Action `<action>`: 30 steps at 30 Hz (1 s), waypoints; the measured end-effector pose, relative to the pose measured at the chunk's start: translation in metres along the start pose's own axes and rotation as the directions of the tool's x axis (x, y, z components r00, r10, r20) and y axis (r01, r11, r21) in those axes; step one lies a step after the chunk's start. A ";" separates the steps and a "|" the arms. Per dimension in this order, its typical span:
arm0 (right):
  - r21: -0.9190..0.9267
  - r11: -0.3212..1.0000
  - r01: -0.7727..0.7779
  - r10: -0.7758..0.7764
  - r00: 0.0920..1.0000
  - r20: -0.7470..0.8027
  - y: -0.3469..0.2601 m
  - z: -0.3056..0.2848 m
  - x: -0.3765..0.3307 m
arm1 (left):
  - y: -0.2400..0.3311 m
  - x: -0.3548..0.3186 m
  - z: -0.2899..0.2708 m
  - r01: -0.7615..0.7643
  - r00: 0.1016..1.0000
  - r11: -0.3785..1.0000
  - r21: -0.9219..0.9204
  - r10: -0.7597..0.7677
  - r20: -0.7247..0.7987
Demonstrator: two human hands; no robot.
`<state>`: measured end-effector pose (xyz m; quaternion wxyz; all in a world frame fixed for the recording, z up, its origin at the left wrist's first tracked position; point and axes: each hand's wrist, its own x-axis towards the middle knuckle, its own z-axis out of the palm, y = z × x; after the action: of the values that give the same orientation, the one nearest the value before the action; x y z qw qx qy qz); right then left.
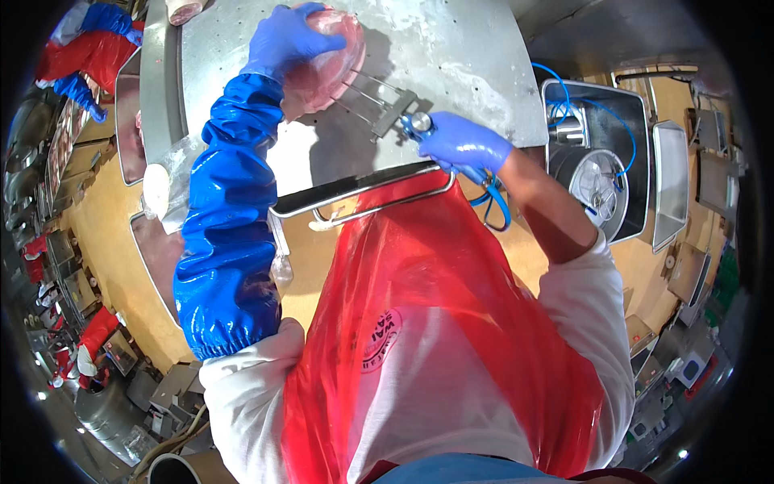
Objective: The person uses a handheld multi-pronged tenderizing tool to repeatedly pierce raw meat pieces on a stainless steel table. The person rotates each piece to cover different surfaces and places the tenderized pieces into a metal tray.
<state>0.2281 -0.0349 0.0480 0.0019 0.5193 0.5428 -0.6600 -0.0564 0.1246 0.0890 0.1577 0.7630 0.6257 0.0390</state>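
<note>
A large pink piece of raw meat (337, 60) lies on the metal table. My left hand (284, 39), in a blue glove below a shiny blue sleeve cover, grips its upper left side with thumb and fingers spread over it. In my right hand (463, 143), also gloved in blue, is a brine injector (395, 114) with several long thin needles, a crossbar and a round gauge. Its needles point left and reach the meat's right edge; how deep they go, I cannot tell. A blue hose (501, 211) hangs below the injector's grip.
The metal table (459, 56) has a rail (387, 211) along its near edge. To the right, a grey tub (637, 185) holds a round steel vessel (598, 185) with blue tubing. More meat (185, 8) lies far left, near a co-worker in red and blue (85, 56).
</note>
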 end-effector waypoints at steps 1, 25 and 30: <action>-0.075 0.997 0.019 -0.020 1.000 -0.012 0.001 -0.001 -0.001 | -0.003 -0.006 0.007 -0.033 0.990 0.998 0.062 0.041 -0.138; 0.054 0.993 -0.105 0.107 0.994 -0.037 0.015 0.018 -0.011 | 0.044 -0.088 0.125 -0.691 0.721 0.647 -0.322 0.654 -0.231; -0.124 0.992 0.006 -0.020 0.994 -0.111 0.015 0.016 -0.012 | 0.041 -0.074 0.085 -0.715 0.649 0.698 -0.045 0.639 -0.413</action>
<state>0.2307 -0.0594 0.0439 -0.0007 0.5508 0.5851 -0.5952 -0.0113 0.0303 0.0305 0.0889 0.8997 0.3038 0.3007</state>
